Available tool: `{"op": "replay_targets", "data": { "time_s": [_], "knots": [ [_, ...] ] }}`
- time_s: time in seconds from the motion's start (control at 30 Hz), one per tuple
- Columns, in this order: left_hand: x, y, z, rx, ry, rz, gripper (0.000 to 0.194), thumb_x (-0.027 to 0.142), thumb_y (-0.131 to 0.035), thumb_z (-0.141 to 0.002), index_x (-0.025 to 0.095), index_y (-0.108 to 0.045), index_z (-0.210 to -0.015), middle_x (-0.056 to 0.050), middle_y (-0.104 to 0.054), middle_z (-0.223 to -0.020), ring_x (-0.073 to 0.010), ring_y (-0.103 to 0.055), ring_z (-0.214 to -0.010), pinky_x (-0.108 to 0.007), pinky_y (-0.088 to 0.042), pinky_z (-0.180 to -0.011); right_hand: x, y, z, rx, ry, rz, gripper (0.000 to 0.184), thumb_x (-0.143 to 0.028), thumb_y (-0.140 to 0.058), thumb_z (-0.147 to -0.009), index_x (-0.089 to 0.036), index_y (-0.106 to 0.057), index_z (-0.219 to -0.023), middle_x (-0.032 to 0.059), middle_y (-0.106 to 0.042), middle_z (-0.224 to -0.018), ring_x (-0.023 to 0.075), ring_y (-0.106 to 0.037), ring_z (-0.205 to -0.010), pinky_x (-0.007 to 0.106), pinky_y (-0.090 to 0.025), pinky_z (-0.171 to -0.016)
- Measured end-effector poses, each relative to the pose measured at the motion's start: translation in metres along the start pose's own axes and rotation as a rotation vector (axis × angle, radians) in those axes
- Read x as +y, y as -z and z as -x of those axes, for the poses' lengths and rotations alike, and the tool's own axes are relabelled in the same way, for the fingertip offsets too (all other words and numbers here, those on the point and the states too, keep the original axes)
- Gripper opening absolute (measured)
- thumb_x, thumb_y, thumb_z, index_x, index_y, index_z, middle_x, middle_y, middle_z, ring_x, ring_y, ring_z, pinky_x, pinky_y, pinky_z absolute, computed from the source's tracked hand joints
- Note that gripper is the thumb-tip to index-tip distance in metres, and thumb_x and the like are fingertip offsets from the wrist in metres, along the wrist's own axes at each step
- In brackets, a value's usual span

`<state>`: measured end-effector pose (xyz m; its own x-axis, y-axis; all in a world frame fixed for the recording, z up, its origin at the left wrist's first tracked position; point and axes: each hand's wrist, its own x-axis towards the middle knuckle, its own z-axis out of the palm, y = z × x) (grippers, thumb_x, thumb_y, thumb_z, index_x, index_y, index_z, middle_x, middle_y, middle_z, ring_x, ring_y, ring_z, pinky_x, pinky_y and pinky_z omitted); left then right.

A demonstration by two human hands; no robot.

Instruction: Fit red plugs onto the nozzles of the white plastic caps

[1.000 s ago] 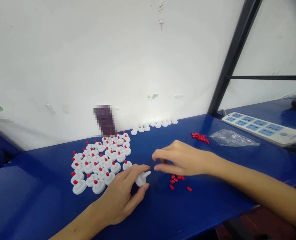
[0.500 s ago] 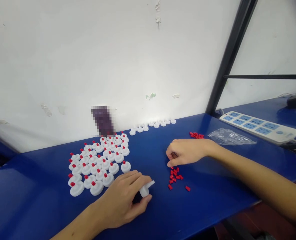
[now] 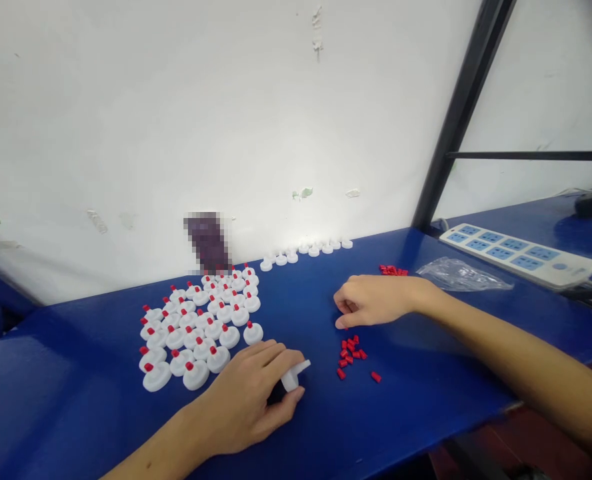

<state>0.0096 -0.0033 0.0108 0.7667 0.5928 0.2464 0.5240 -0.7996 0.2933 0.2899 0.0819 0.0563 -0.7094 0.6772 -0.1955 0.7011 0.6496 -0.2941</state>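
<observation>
My left hand [image 3: 256, 393] is closed around a white plastic spout cap [image 3: 291, 379], its thumb below and fingers above, with the narrow spout pointing right. To its left stand several white spout caps [image 3: 196, 377] with small red tips fitted on top. My right hand [image 3: 366, 301] hovers low over the blue table [image 3: 321, 427], fingers curled into a pinch. A bit of a small red tip [image 3: 346, 327] shows at its thumb; the fingers hide most of it. Just in front of that hand lie several loose red tips [image 3: 349, 353].
Along the wall is a row of white caps [image 3: 313, 251] without red tips. More red tips [image 3: 393, 270] lie behind my right hand, beside a clear plastic bag [image 3: 461, 275]. A power strip [image 3: 516, 253] and a black metal post [image 3: 446, 140] stand at the right. A blurred dark object [image 3: 209, 243] leans on the wall.
My right hand has shifted slightly away from the loose red tips, and the red bit at its thumb has moved with it. My left hand holds the white cap much as before.
</observation>
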Motion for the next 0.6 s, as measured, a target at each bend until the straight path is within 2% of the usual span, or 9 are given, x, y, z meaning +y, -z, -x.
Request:
{"op": "replay_targets", "data": {
  "time_s": [0.1,0.2,0.3,0.4,0.5,0.6],
  "knots": [
    [0.0,0.0,0.0,-0.006,0.009,0.001,0.025,0.021,-0.052,-0.093,0.021,-0.052,-0.118,-0.004,-0.064,-0.095,-0.0215,-0.059,-0.084,-0.034,-0.048,-0.078,-0.002,0.0,0.001,-0.031,-0.023,0.019,0.032,-0.046,-0.065,-0.086,-0.017,-0.063,-0.073,0.0002,-0.062,-0.064,0.0137,-0.055,-0.058,0.025,-0.034,-0.052],
    [0.0,-0.001,0.0,-0.002,0.013,0.001,0.025,0.021,-0.051,-0.094,0.021,-0.052,-0.119,-0.005,-0.064,-0.098,-0.0222,-0.06,-0.087,-0.035,-0.049,-0.08,-0.004,-0.001,0.001,-0.023,0.024,0.05,0.026,-0.037,-0.062,-0.089,-0.017,-0.061,-0.072,-0.0008,-0.061,-0.064,0.0124,-0.053,-0.058,0.025,-0.033,-0.054],
    [0.0,-0.002,0.0,-0.011,0.022,-0.004,0.025,0.023,-0.051,-0.094,0.021,-0.053,-0.119,-0.006,-0.065,-0.1,-0.0232,-0.061,-0.089,-0.037,-0.049,-0.081,-0.013,-0.006,-0.002,0.117,0.124,0.135,0.025,-0.031,-0.054,-0.095,-0.017,-0.057,-0.075,-0.0005,-0.059,-0.068,0.0123,-0.049,-0.06,0.026,-0.032,-0.057],
    [-0.001,-0.002,0.0,-0.032,0.045,-0.004,0.024,0.026,-0.051,-0.096,0.021,-0.053,-0.119,-0.006,-0.066,-0.101,-0.0243,-0.062,-0.09,-0.038,-0.049,-0.081,-0.03,-0.014,-0.003,0.262,0.282,0.185,0.021,-0.029,-0.05,-0.098,-0.017,-0.056,-0.083,0.0006,-0.061,-0.077,0.0127,-0.05,-0.064,0.027,-0.033,-0.062],
    [-0.003,-0.001,0.001,-0.058,0.066,-0.001,0.025,0.029,-0.05,-0.097,0.021,-0.051,-0.121,-0.006,-0.066,-0.103,-0.0252,-0.062,-0.091,-0.039,-0.049,-0.081,-0.046,-0.022,-0.003,0.327,0.433,0.239,0.017,-0.03,-0.051,-0.098,-0.018,-0.057,-0.089,0.0001,-0.061,-0.079,0.0125,-0.048,-0.064,0.028,-0.034,-0.065],
    [-0.004,-0.001,0.002,-0.083,0.077,0.002,0.026,0.032,-0.049,-0.098,0.02,-0.051,-0.121,-0.006,-0.066,-0.1,-0.0255,-0.063,-0.089,-0.039,-0.049,-0.08,-0.056,-0.029,-0.002,0.402,0.531,0.336,0.021,-0.03,-0.049,-0.098,-0.017,-0.059,-0.085,0.001,-0.06,-0.075,0.0134,-0.046,-0.063,0.03,-0.033,-0.064]
  ]
}}
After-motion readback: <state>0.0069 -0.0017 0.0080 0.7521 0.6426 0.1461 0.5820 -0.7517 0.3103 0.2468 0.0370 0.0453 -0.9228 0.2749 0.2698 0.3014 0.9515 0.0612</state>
